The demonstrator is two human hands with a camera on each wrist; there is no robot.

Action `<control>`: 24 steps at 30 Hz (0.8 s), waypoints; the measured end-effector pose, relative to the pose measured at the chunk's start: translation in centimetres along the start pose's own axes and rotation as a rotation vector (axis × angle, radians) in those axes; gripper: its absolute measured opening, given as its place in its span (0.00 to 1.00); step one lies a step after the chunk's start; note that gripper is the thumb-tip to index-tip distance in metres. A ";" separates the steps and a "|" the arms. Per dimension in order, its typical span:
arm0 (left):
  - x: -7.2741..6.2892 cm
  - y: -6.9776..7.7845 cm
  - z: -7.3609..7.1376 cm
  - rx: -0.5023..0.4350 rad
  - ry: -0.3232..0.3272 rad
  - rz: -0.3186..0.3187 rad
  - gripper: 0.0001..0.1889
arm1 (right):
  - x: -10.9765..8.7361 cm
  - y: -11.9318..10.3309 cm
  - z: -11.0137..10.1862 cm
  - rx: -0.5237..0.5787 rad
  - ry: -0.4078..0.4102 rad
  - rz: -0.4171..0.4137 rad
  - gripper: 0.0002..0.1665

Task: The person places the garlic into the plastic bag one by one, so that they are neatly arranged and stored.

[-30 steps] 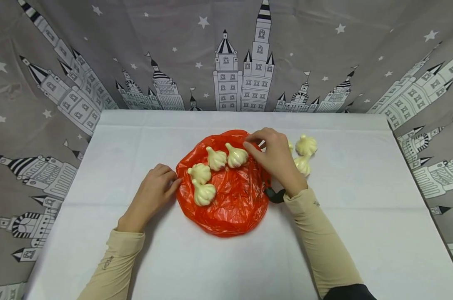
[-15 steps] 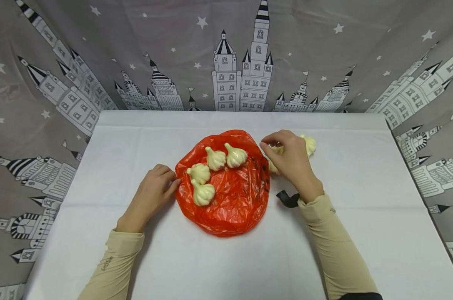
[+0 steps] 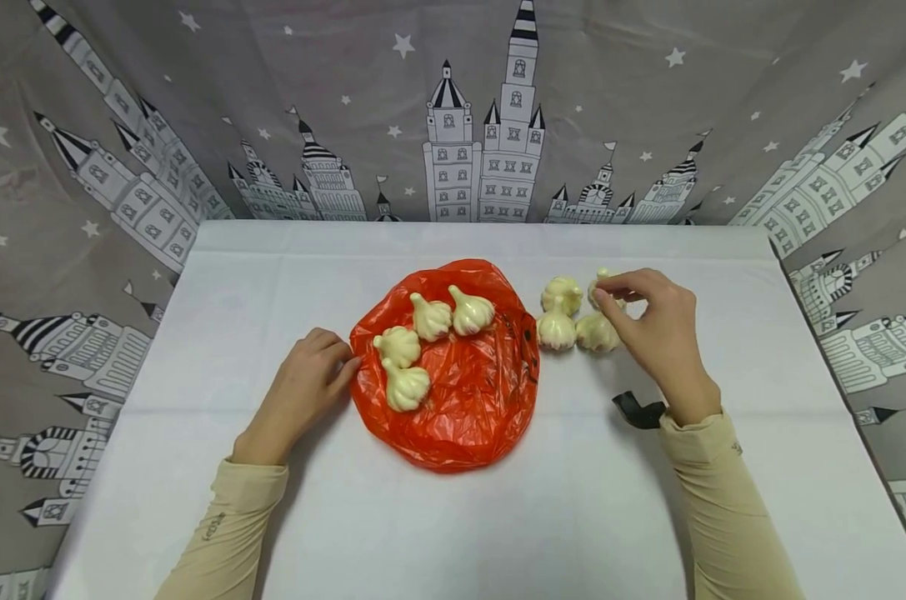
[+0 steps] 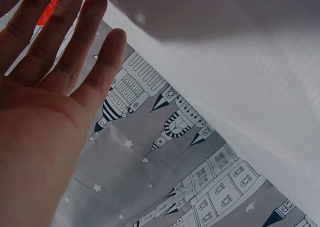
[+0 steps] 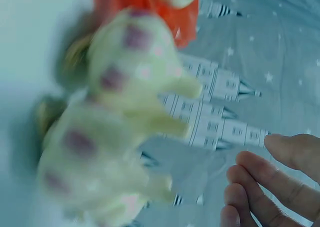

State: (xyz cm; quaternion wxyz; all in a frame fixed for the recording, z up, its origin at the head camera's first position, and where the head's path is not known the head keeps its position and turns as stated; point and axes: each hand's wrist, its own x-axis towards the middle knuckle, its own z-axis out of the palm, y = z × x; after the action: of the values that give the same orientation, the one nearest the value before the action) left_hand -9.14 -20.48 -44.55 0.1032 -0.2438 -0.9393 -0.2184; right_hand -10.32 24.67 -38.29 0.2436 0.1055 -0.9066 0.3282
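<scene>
"Which step?"
"A garlic bulb (image 3: 593, 332) is seemingly being reached for; four are set on crinkled, glossy red film (image 3: 471, 400), more grouped beside it."
"The grip?"
"Nothing is held by the right hand (image 3: 666, 329); whether film is pinched by the left hand (image 3: 301, 389) cannot be told. Next, smooth ribs should be grasped."

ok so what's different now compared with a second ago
The right hand moved rightward, from the red plastic to the garlic bulbs on the table, bringing more of the nearest two into view. No bulb was visibly picked up or let go. The left hand and the four bulbs on the plastic stayed put.
</scene>
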 end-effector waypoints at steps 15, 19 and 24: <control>-0.8 0.8 0.4 0.003 0.026 0.001 0.07 | -1.1 2.9 -2.7 -0.059 -0.025 0.081 0.08; -1.0 1.0 0.5 0.004 0.032 0.000 0.07 | -1.5 3.1 -1.9 -0.060 -0.109 0.134 0.12; -1.3 1.4 0.6 0.008 0.033 0.001 0.07 | -1.9 3.6 -1.0 -0.072 -0.149 0.169 0.14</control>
State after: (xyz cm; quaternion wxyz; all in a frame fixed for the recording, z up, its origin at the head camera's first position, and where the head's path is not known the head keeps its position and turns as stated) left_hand -7.41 -19.68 -44.94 0.1199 -0.2402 -0.9381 -0.2187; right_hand -9.56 28.11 -40.49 0.1507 0.0439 -0.9389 0.3062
